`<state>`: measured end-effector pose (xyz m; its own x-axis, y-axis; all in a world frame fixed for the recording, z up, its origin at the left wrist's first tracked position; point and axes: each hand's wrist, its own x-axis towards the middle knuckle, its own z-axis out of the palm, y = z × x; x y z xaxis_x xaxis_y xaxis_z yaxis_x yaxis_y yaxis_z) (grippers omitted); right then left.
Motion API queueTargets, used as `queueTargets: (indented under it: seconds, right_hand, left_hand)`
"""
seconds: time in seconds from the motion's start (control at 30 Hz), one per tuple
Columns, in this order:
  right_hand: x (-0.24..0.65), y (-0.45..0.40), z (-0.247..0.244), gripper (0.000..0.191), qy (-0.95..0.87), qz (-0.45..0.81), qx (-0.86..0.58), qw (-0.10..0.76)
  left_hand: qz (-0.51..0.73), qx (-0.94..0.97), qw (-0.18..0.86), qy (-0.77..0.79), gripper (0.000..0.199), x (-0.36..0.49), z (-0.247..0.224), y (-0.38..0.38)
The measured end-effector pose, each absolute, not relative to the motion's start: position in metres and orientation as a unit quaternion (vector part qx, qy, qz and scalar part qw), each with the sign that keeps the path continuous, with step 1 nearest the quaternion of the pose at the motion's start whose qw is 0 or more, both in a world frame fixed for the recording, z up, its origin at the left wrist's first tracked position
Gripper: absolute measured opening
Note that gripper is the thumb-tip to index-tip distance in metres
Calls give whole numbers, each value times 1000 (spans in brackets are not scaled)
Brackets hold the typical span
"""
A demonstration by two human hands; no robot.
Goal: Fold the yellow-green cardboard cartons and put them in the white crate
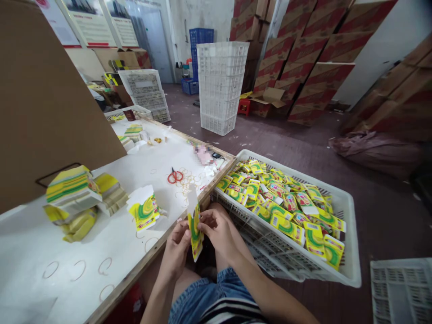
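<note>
Forearms (270, 288) converging over lap (192, 292), left hand (176, 247) facing right hand (221, 234), fingers (185, 240) of both pinching a yellow carton (195, 234)

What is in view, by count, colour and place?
Table: one, white, left to centre
Held packet: one, yellow and green, table edge
Packet stacks: several, mostly yellow, left on table
Packet pile: one, mostly yellow, table centre
Scissors: one pair, orange handles, table centre
Rubber bands: many, tan, on table
Filled basket: one, white, table's right
Basket packets: uncountable, mostly yellow, inside basket
Basket stacks: two, white, beyond table
Crates: several, blue, back
Stool: one, red, back
Boxes: many, brown and red, back
Cardboard panel: one, brown, left
Posters: several, white and red, back left
Sack: one, pinkish, right
Left hand: one, at packet
Right hand: one, at packet
</note>
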<state>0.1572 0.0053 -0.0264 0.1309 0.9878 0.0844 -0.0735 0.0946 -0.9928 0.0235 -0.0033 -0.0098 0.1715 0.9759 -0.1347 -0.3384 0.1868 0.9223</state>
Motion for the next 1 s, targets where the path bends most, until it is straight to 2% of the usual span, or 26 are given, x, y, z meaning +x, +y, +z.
queueTargets:
  seconds: [0.1, 0.2, 0.27, 0.4, 0.57, 0.7, 0.83, 0.9, 0.97, 1.0]
  right_hand:
    - [160, 0, -24, 13, -504, 398, -509, 573]
    - [164, -6, -18, 32, -565, 322, -492, 579]
    - [167, -9, -12, 43, -626, 307, -456, 552]
    - [170, -14, -3, 36, -680, 330, -420, 502]
    - [176, -13, 3, 46, -694, 267, -440, 504]
    - [184, -10, 6, 32, -693, 289, -446, 488]
    - [190, -5, 3, 11, -635, 380, -436, 513]
    - [191, -5, 2, 11, -617, 411, -430, 515]
    - [190, -6, 1, 8, -603, 384, -454, 531]
    - [188, -8, 0, 14, -591, 356, -476, 545]
  left_hand:
    - [503, 402, 658, 391, 41, 28, -12, -7]
    - [494, 398, 670, 385, 48, 28, -14, -6]
    - [484, 390, 677, 394, 53, 28, -15, -6]
    - [467, 371, 683, 422, 53, 29, -13, -5]
    - [440, 369, 698, 429, 57, 24, -13, -5]
    - [404, 367, 719, 429, 55, 19, -16, -5]
    - [361, 379, 751, 402, 52, 21, -13, -9]
    - [367, 387, 734, 420, 51, 22, -11, -9]
    - [375, 383, 708, 460, 52, 23, -10, -7]
    - [381, 379, 694, 480, 54, 23, -11, -4]
